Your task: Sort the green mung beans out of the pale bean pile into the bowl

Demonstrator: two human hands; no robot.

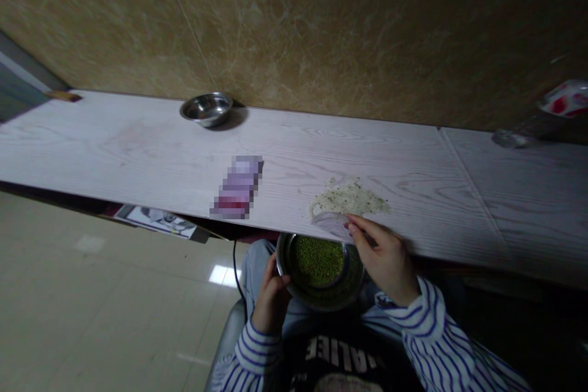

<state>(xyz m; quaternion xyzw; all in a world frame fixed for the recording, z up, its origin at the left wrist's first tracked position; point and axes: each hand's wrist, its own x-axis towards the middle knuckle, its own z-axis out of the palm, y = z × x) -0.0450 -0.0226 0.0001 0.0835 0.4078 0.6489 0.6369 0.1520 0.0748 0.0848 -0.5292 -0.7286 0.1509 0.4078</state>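
Below the table's front edge, over my lap, is a metal bowl [349,294] with small green beans [319,260], which look like mung beans, inside. My left hand [272,300] is closed on its left rim, thumb on top. My right hand [383,254] pinches a thin, see-through, round-edged plastic piece [331,222] at the table edge, just above the bowl. Touching or very near that piece is a spread pile of pale grains with dark specks [351,196]. I cannot tell what kind of grain it is.
The long whitish wooden table [138,147] runs along a tan marbled wall. A small metal bowl [207,109] sits at the back, and a blurred-out phone-shaped object [239,187] lies left of the grains. A clear plastic bottle [542,116] lies at the right.
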